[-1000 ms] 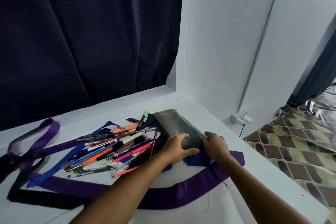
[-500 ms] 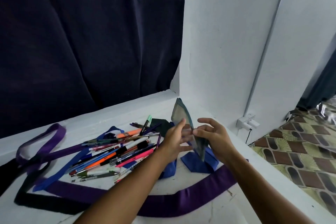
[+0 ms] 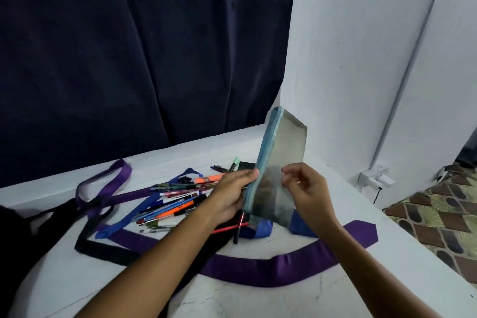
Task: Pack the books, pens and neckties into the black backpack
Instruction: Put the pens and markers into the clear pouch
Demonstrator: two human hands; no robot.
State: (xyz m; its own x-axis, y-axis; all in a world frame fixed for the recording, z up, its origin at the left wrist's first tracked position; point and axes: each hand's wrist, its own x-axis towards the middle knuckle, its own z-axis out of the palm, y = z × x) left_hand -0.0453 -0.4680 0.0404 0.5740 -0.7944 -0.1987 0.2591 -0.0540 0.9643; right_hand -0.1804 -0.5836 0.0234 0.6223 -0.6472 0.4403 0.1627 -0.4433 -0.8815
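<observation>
Pouch is held upright mid-frame, zipper edge facing left, pinched by left hand and right hand; pens are piled lower left, nearer the left hand.

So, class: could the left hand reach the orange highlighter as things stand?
Probably yes, once it lets go: the left hand holds the pouch, but the highlighter lies uncovered on the pen pile just beside it.
</observation>
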